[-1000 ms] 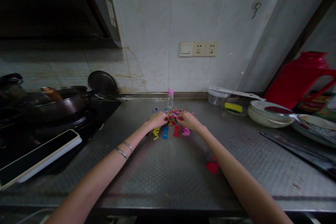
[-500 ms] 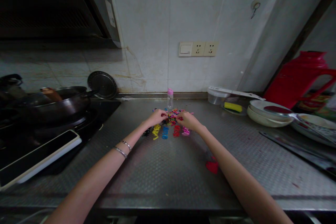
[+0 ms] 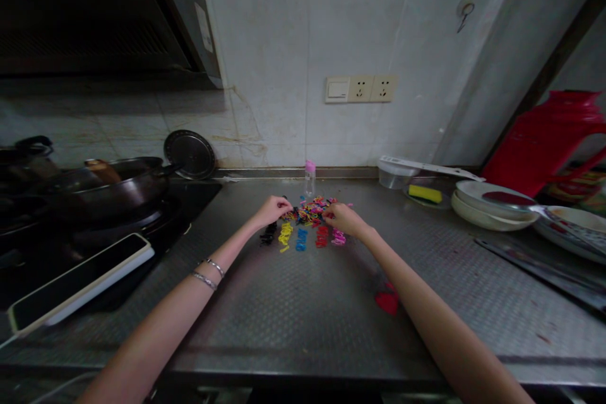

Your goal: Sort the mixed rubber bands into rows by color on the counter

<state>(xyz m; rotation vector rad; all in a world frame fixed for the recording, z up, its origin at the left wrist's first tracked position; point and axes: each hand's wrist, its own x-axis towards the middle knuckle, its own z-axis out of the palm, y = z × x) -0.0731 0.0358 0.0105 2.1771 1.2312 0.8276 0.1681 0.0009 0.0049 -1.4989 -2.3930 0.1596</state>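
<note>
Head view: my left hand (image 3: 273, 210) and right hand (image 3: 345, 219) narrowed, contents unclear, I'd best pinch lightly at the multicoloured heap of thin pieces (image 3: 310, 211) between them on the grey metal table (image 3: 284, 315).

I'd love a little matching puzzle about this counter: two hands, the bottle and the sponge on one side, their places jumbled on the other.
1. Left hand
2. Right hand
3. Bottle
4. Sponge

A. Behind the mixed heap of small coloured pieces
B. Nearest the black cluster
C. Left of the bowls
D. Nearest the pink cluster

Pairs: 1-B, 2-D, 3-A, 4-C
</note>
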